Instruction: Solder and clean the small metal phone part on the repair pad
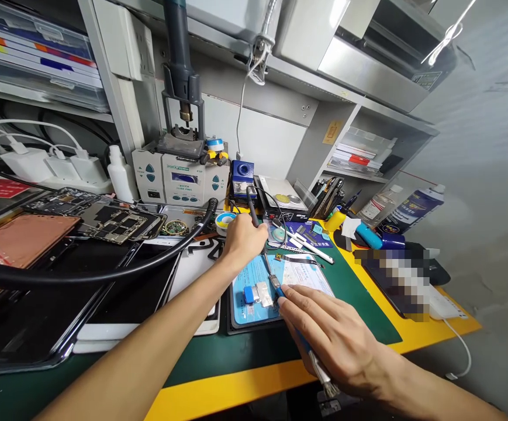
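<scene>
My left hand (pixel 244 237) is closed round the black handle of a soldering iron (pixel 252 206), whose thin metal shaft points down at the work pad. My right hand (pixel 324 330) grips a slim blue-handled brush (pixel 318 365), its frayed bristles showing below the palm. Just beyond the right fingertips is a small silver metal part (pixel 275 281), close to the iron's tip; I cannot tell whether they touch. Beside it on the light-blue pad (pixel 247 272) lie a small blue block (pixel 249 294) and a silver foil-like piece (pixel 263 294). My right fingers partly hide the pad.
A hot-air station (pixel 183 178) stands at the back, its thick black hose (pixel 148 275) crossing the left side. Phone boards (pixel 117 222) and screens (pixel 122 292) crowd the left. Bottles (pixel 415 207), a blurred phone-like object (pixel 385 286) and a white cable (pixel 464 345) are at right.
</scene>
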The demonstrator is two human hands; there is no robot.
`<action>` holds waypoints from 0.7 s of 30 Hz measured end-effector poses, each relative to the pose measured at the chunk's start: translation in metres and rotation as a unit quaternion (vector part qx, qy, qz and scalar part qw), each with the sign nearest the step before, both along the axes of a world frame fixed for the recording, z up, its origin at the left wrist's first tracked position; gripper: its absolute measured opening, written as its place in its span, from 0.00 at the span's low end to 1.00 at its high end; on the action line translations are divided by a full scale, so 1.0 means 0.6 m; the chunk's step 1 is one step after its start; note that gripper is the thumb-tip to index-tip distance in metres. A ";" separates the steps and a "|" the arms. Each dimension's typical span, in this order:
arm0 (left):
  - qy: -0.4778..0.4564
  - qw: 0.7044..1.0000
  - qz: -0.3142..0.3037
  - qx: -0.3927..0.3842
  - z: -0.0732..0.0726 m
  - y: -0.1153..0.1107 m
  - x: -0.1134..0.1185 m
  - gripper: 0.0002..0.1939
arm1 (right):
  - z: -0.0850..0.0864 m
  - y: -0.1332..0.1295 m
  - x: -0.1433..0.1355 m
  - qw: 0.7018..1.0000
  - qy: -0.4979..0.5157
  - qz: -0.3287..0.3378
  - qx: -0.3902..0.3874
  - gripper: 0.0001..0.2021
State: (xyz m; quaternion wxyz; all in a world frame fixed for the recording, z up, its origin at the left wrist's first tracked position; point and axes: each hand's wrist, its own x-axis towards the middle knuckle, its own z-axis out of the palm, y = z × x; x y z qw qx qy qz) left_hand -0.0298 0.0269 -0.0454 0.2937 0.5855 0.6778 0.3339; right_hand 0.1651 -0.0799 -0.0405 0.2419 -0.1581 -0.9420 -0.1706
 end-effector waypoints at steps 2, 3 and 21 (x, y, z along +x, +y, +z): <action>0.003 1.000 -0.002 0.001 -0.001 0.001 0.000 0.15 | 0.004 -0.001 0.002 1.000 -0.015 -0.006 -0.005 0.14; 0.005 1.000 -0.003 0.001 -0.001 0.001 0.000 0.15 | 0.006 -0.001 0.002 1.000 -0.010 -0.010 -0.014 0.13; 0.020 1.000 -0.004 0.005 -0.003 0.003 0.000 0.15 | 0.027 0.005 -0.010 0.999 -0.001 -0.034 0.009 0.13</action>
